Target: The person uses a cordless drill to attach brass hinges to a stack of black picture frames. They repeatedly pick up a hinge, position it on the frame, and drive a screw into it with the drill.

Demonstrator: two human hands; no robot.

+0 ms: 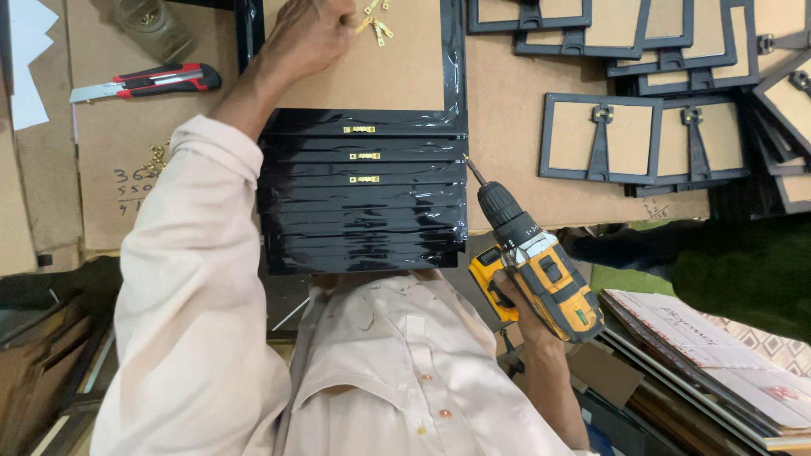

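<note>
- Right hand [525, 311]: clamped round the grip of a yellow cordless drill [541, 270], bit tip just beside the right edge of the frame stack
- Stack of black picture frames [363, 203]: staggered against the body, each carrying a small brass hanger [359, 129]; judged best to keep the bit square over the hanger hole
- Left hand [308, 38]: fingers pinched together on loose brass hangers [376, 25] on the top frame's board backing
- Open cardboard lies right of the stack; a utility knife [148, 82] sits far left
</note>
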